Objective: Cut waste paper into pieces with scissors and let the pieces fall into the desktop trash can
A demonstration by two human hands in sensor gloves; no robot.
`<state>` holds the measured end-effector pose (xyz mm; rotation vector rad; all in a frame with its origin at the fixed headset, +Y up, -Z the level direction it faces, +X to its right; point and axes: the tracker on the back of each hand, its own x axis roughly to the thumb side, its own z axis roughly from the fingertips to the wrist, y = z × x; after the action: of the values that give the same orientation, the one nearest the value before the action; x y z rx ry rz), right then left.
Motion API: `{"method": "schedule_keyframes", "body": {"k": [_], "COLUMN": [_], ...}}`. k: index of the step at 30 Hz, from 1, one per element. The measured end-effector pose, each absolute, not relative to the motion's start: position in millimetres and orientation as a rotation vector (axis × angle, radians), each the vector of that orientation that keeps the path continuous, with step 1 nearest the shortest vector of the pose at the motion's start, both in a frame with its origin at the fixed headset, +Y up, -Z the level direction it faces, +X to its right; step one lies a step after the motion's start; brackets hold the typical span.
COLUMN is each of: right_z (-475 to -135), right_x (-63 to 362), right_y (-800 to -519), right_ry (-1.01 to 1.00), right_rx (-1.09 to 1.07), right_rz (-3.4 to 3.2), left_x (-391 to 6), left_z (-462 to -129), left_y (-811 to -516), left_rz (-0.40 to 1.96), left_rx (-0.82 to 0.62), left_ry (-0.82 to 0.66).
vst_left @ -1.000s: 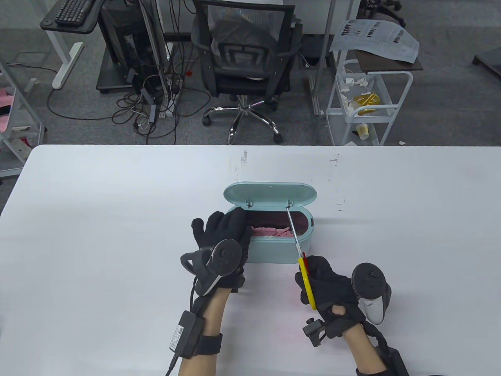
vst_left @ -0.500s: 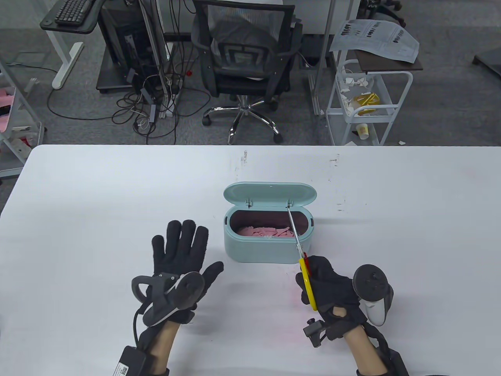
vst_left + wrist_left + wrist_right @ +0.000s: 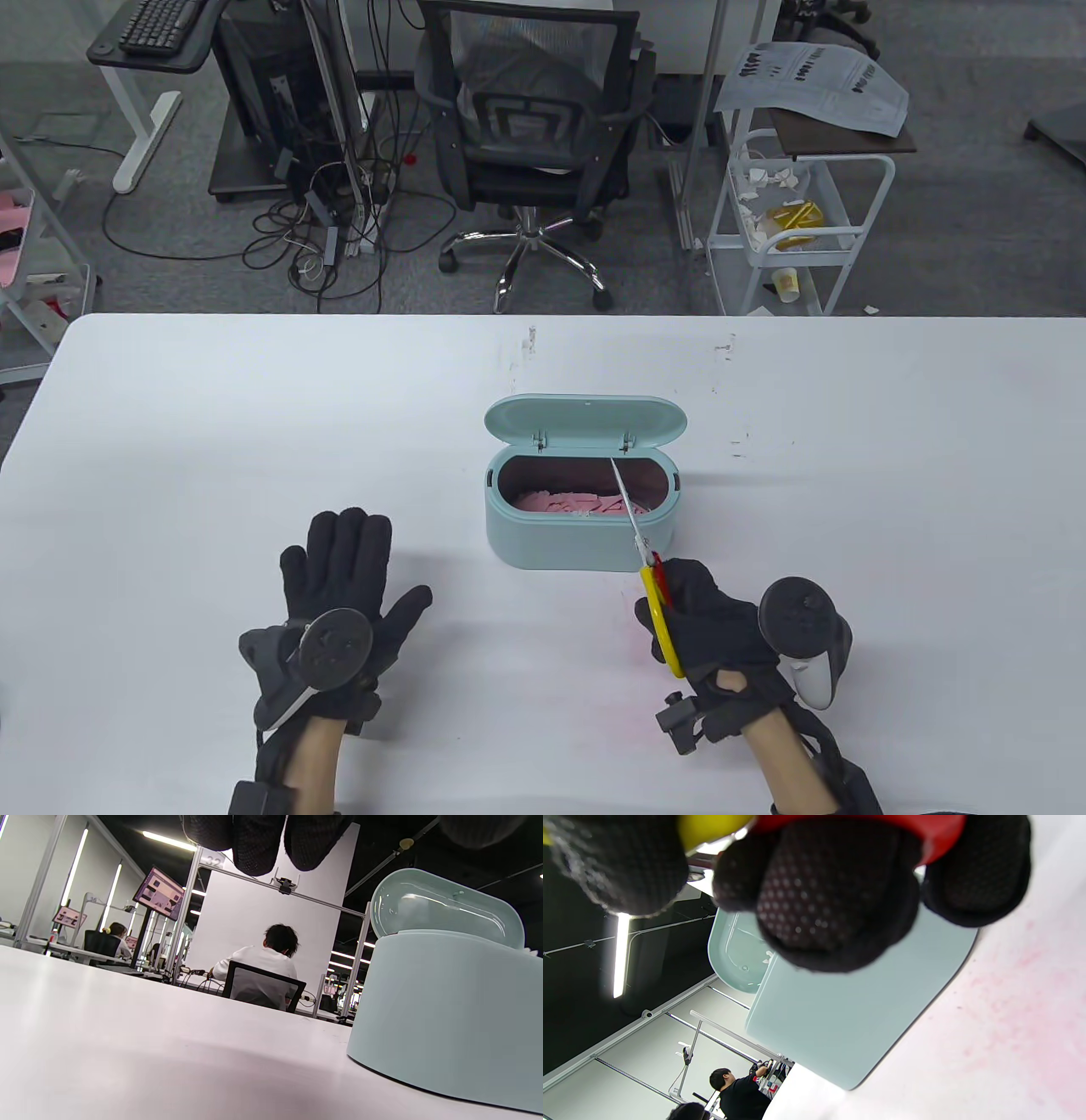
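A white tabletop [image 3: 212, 441] fills the near half of the table view, with an office floor, a black mesh chair [image 3: 530, 127] and a white wire cart [image 3: 797, 221] behind it at 12 and 1 o'clock. At the centre stands the small mint-green oval desktop trash can [image 3: 577, 535], its hinged lid [image 3: 585, 420] tipped back toward 12 o'clock. Inside lies a loose heap of pink paper scraps [image 3: 577, 505]; how deep it goes cannot be told. At 5 o'clock from the can, the right hand [image 3: 713, 628] curls through the handles of the yellow-and-red scissors [image 3: 649, 564], whose silver blades lie together and reach over the can's front rim above the scraps. The left hand [image 3: 339, 586] lies flat at 8 o'clock, well apart from the can, fingers spread and straight, holding nothing. No uncut sheet shows anywhere on the tabletop or in either hand, so the cutting looks largely done; what seems left is putting the scissors down, perhaps shutting the lid.
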<state>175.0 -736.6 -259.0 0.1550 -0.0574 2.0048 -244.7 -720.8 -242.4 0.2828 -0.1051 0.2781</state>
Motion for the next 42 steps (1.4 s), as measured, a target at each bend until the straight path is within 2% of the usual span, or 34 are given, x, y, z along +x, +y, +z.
{"method": "schedule_keyframes", "body": {"k": [8, 12, 20, 31, 36, 42], "right_z": [-240.4, -224.8, -212.9, -234.3, -248.3, -259.5], "right_x": [192.3, 208.5, 242.8, 261.8, 260.1, 256.6], "right_y": [-702.5, -684.8, -676.7, -704.2, -725.3, -748.8], "right_ry": [-0.380, -0.591, -0.724, -0.525, -0.347, -0.236], "right_rx": [0.132, 0.037, -0.194, -0.560, -0.649, -0.707], "right_rz": [2.211, 2.330, 2.477, 2.690, 2.764, 2.847], "left_x": [-246.0, -246.7, -245.7, -243.0, -241.1, -240.6], "left_z": [-239.6, -239.8, -241.2, -242.5, -244.7, -247.2], "left_y": [-723.1, -722.7, -724.1, -725.0, -727.1, -729.9], "left_rz": [0.262, 0.270, 0.290, 0.262, 0.266, 0.265], "left_rx": [0.256, 0.259, 0.249, 0.259, 0.243, 0.227], "left_ry": [-0.077, -0.071, -0.080, -0.084, -0.088, -0.087]}}
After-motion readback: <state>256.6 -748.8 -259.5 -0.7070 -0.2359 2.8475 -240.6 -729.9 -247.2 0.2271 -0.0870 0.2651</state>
